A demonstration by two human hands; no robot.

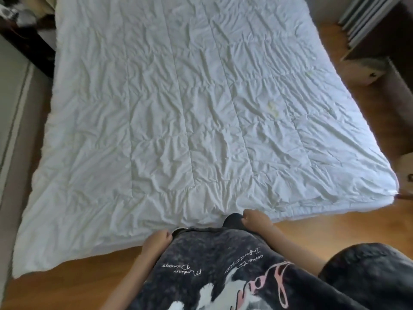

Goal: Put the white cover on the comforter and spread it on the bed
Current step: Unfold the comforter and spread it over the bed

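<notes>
Comforter (190, 121) spread flat, left hand (159, 239) and right hand (254, 219) at near edge, each grip curled, hold unclear

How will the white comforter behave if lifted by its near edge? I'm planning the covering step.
Probably floppy: the comforter is creased all over and drapes over the bed's edges. Likely light but bulky, given its quilted, puffy panels. It may drag rather than slide, since it is spread wide.

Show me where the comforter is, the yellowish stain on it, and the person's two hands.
comforter (178, 108): head view, on its wrinkled quilted middle.
yellowish stain (273, 108): head view, on the mark right of centre.
left hand (159, 239): head view, on its knuckles.
right hand (254, 218): head view, on its back.
</notes>
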